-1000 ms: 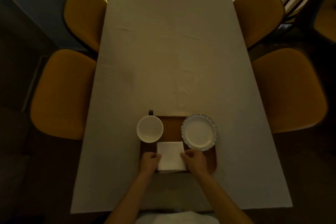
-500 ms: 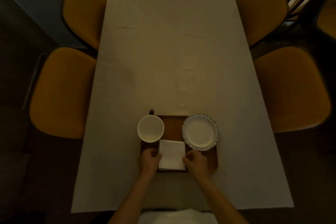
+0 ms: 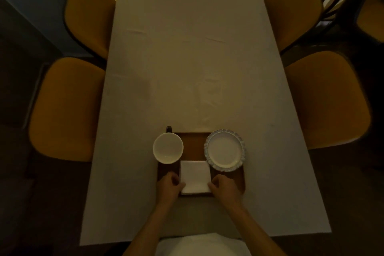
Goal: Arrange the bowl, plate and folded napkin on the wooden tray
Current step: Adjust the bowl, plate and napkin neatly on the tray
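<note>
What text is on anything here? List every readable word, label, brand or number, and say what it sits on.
None: no readable text shows anywhere in this dim view.
The bowl, plate and folded napkin look plain white.
The wooden tray and tablecloth bear no print.
The left hand and right hand cover no visible label.

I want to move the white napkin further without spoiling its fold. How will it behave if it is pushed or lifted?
The napkin is probably soft cloth or paper, so it would droop if lifted by one edge. It looks thin and light, so a push may wrinkle it or slide its layers apart. Both hands, left hand and right hand, already sit at its sides; moving it evenly seems safest.
</note>
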{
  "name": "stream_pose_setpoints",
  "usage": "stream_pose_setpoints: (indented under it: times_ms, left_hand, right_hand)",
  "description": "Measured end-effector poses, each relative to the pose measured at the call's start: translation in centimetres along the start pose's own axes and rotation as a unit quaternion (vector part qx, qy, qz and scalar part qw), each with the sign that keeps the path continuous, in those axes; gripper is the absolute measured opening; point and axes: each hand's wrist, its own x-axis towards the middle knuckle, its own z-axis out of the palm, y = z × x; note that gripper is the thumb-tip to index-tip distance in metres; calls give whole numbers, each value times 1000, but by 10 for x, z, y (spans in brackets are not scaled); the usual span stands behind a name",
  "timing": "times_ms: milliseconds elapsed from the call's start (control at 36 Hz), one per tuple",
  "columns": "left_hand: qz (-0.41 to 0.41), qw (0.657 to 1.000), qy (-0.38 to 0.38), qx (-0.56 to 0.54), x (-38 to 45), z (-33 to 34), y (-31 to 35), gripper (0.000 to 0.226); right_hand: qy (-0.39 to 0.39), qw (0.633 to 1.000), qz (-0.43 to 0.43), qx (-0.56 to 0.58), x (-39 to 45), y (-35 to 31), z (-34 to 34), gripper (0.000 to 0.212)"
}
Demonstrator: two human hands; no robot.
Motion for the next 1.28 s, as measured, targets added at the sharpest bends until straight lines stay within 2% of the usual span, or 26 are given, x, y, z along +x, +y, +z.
stream_pose_setpoints:
  times_ms: [278, 389, 556, 722, 833, 889, 972, 1111, 1278]
  left_hand:
    - [15, 1000, -13, -3, -3, -4, 2, 28]
    - [24, 1000, -7, -5, 1, -18, 2, 15]
    - [16, 999, 36, -4, 9, -54, 2, 8]
    - [19, 998, 67, -4, 19, -80, 19, 15]
    - [26, 996, 86, 1, 26, -88, 35, 27]
    - [32, 995, 86, 23, 32, -91, 38, 26]
    - [43, 993, 61, 95, 41, -95, 39, 21]
    - [36, 979, 36, 196, 48, -100, 35, 31]
    - [51, 980, 14, 193, 49, -102, 31, 34]
  right_hand:
    - [-7, 1000, 11, 29, -3, 2, -2, 13]
    - [33, 997, 8, 70, 1, -2, -15, 18]
    - [55, 991, -46, 112, 13, -22, -33, 25]
    - [58, 986, -98, 125, 26, -65, -45, 25]
    - [62, 985, -122, 106, 37, -93, -45, 26]
    - [60, 984, -134, 99, 41, -106, -46, 30]
    - [34, 987, -140, 70, 46, -121, -45, 37]
    - [-20, 989, -149, 3, 54, -136, -43, 39]
    - [-41, 982, -177, -47, 59, -141, -42, 35]
